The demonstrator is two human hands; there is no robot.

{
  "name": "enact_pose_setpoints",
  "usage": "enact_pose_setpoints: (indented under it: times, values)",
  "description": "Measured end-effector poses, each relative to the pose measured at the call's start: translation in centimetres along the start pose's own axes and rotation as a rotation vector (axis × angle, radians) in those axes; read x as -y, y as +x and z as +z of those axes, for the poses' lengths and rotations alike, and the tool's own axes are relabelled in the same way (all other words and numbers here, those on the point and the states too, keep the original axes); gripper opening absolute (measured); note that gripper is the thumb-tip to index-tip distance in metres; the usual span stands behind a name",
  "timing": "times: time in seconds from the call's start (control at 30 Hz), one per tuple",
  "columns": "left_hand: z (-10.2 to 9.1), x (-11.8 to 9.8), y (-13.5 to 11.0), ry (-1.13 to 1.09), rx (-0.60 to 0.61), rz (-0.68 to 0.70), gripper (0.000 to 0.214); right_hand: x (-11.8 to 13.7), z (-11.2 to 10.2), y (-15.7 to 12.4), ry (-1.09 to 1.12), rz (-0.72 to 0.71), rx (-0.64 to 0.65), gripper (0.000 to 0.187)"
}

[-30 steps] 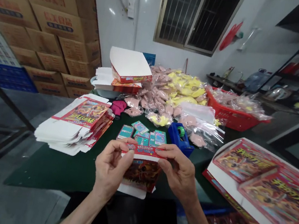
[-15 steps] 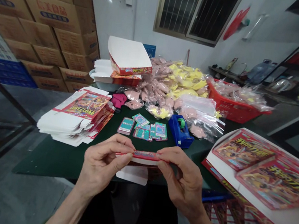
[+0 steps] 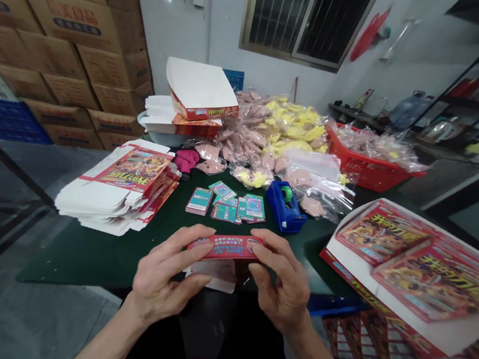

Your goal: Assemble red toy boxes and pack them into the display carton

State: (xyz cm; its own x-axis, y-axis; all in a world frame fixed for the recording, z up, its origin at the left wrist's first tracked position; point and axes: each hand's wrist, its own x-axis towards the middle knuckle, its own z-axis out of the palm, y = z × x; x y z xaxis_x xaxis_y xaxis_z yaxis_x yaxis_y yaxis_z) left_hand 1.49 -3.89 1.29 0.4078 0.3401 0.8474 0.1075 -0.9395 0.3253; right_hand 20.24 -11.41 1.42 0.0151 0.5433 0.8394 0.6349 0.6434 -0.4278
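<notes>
A red cardboard box (image 3: 232, 248) with printed text on its side is between my two hands at the table's near edge. My left hand (image 3: 171, 271) grips its left end, fingers along the upper edge and thumb lower down. At the right end, my right hand (image 3: 285, 284) has its fingers on the top corner, with the thumb lower. A white flap (image 3: 215, 274) hangs below the box. Just beyond lie a stack of cards (image 3: 199, 200) and several loose cards (image 3: 226, 211), with a blue tape dispenser (image 3: 285, 207) to their right.
Flattened box blanks (image 3: 118, 186) are piled at left. Bagged pink and yellow pieces (image 3: 291, 127) heap at the back, beside a red basket (image 3: 370, 165). A display carton (image 3: 408, 310) holding red boxes stands at right. Brown cartons (image 3: 66, 18) are stacked at far left.
The red box has tipped so its printed side now faces me. My thumbs have moved down from its near edge. The whole view has shifted slightly.
</notes>
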Motion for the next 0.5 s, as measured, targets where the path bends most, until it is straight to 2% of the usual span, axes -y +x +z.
enact_pose_setpoints:
  times: [0.1,0.17,0.23,0.3,0.37,0.43,0.5]
  values:
    - [1.2,0.5,-0.3,0.02,-0.11,-0.03,0.035,-0.2,0.8,-0.8,-0.019,0.004,-0.056,0.041]
    - [2.1,0.8,-0.4,-0.031,-0.158,-0.099,0.038,-0.6,1.0,-1.3,-0.013,0.072,-0.042,0.039]
    - [2.7,1.0,-0.5,-0.089,-0.191,-0.19,0.04,-1.7,0.5,-1.5,0.005,0.241,-0.045,0.039]
    - [3.1,1.0,-0.7,-0.135,-0.227,-0.272,0.044,-3.7,-0.9,-1.2,-0.099,0.514,-0.162,0.039]
    - [3.3,0.8,-0.9,-0.168,-0.265,-0.319,0.048,-6.3,-2.9,-0.4,-0.31,0.759,-0.309,0.035]
    - [3.5,0.7,-1.2,-0.185,-0.289,-0.33,0.049,-9.0,-4.7,0.9,-0.431,0.859,-0.309,0.027]
    - [3.5,0.7,-1.3,-0.191,-0.297,-0.324,0.048,-11.4,-5.9,2.1,-0.439,0.93,-0.236,0.017]
